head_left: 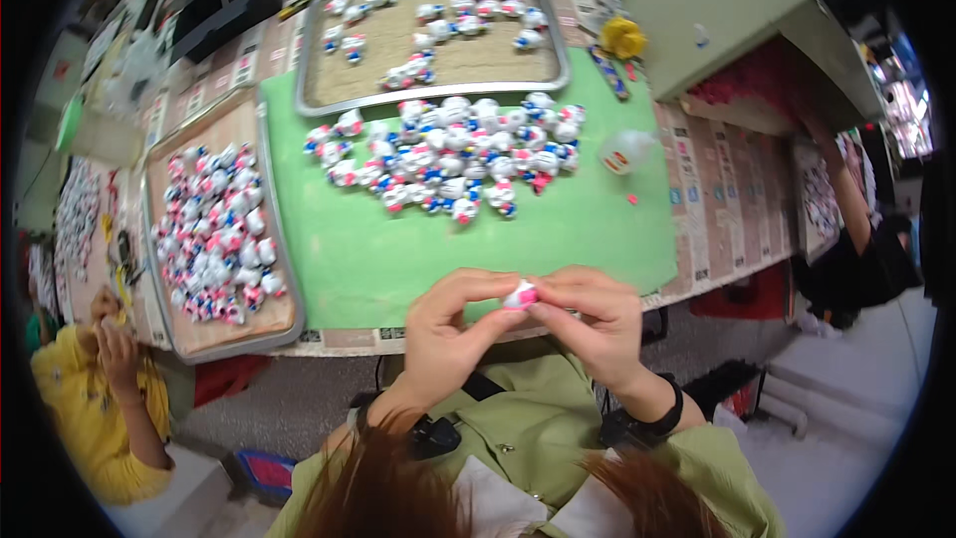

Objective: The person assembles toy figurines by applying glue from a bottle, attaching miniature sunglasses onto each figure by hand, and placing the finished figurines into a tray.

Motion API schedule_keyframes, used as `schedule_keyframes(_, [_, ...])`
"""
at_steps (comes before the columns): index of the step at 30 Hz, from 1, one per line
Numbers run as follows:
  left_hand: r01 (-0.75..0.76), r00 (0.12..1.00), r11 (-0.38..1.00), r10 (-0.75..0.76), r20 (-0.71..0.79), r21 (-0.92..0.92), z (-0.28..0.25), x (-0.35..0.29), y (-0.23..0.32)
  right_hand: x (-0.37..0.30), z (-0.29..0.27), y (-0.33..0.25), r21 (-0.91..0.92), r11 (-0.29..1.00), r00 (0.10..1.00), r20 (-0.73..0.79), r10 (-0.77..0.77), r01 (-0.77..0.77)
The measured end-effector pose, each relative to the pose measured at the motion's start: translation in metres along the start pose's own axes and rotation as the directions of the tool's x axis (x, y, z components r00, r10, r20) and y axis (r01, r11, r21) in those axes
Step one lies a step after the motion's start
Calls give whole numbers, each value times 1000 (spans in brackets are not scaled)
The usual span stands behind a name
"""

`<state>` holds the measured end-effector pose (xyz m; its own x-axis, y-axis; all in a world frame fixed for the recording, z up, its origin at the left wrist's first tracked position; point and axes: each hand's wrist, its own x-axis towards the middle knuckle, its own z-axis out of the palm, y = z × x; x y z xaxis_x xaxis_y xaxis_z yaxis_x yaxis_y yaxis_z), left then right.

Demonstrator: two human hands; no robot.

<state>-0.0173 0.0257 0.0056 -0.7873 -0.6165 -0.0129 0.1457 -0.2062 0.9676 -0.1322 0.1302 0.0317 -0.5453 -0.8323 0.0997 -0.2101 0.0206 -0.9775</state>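
Between the fingertips of both hands is a small white and pink figurine (520, 295), held over the near edge of a green mat (368, 284). My left hand (453, 324) pinches it from the left side, thumb and forefinger closed. From the right, my right hand (595, 317) grips its pink part the same way. Fingers cover much of the piece. Beyond the hands, a pile of white figurines (453, 154) with blue and pink parts lies spread on the mat.
A metal tray (428, 97) with several figurines stands behind the pile; another tray (291, 334) full of them is at left. A small clear bottle (627, 151), a yellow object (622, 38) and a tube (607, 72) lie right. People work at far left and right.
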Motion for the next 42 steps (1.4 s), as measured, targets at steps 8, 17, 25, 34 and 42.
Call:
schedule_keyframes(8, [297, 955, 910, -289, 72, -290, 0, 3, 12, -3, 4, 4, -45, 998, 999, -6, -39, 39])
schedule_keyframes(17, [318, 946, 783, -298, 126, -535, 3, 3, 1, 6, 13, 2, -514, 799, 924, -33, -382, 312])
schedule_keyframes(25, [316, 944, 779, -316, 96, -542, 3, 2, -4, 4, 18, 0, -561, 780, 926, -63, -373, 277])
schedule_keyframes(34, [305, 948, 789, -305, 91, -534, 3, 0, -7, 1, 15, -1, -492, 834, 949, -49, -311, 248])
schedule_keyframes(42, [138, 989, 961, -121, 83, -238, 6, 0, 1, -1, 1, 3, -84, 995, 998, -33, -61, 58])
